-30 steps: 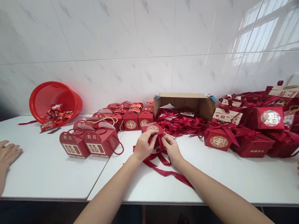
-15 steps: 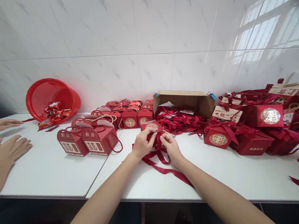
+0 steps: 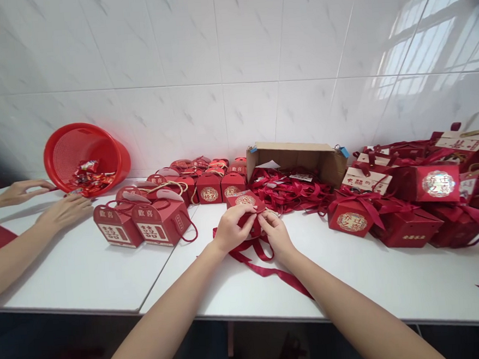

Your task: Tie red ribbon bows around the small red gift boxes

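Note:
In the middle of the table, my left hand [image 3: 235, 228] pinches the top edge of a small red gift box [image 3: 245, 200] with a round gold emblem. Close beside it, my right hand [image 3: 276, 232] is closed at the same edge, thumb and finger pinching a red ribbon. The fingertips of both hands nearly meet, and exactly how the ribbon passes through the box is hidden behind them. A long loose end of the red ribbon [image 3: 270, 270] loops below the hands and trails to the right across the white tabletop.
A cardboard carton [image 3: 298, 149] of red ribbons lies behind. Finished-looking red boxes [image 3: 351, 218] with bows are piled right; rope-handled boxes [image 3: 158, 223] stand left. A person's hand [image 3: 67, 210] reaches toward candy in a tipped red basket [image 3: 123, 163].
The other person's hands at the left have moved toward the candy basket. At the far right, another person's hand has left view. My own hands stay nearly in place at the box.

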A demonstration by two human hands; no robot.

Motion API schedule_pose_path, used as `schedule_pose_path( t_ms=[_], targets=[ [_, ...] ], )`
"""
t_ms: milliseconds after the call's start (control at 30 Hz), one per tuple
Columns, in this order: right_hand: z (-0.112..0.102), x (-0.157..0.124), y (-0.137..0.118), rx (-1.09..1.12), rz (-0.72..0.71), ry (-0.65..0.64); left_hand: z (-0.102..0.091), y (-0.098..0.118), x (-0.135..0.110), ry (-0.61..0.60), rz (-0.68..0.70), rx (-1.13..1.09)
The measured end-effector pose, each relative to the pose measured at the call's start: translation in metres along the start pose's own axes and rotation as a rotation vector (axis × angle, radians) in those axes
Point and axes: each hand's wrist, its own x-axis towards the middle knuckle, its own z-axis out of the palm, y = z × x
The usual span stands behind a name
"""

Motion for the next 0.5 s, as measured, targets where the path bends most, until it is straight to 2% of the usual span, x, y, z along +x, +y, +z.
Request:
schedule_pose_path(
  t_ms=[167, 500],
  targets=[
    [-0.0021, 0.0011, 0.0014, -0.015, -0.014, -0.006, -0.0006, 0.0019, 0.0006, -0.008, 0.049, 0.009],
    [-0.0036, 0.0021, 0.0042, -0.033, -0.019, -0.006, 0.0004, 0.0034, 0.0005, -0.048, -0.048, -0.058]
  ],
)
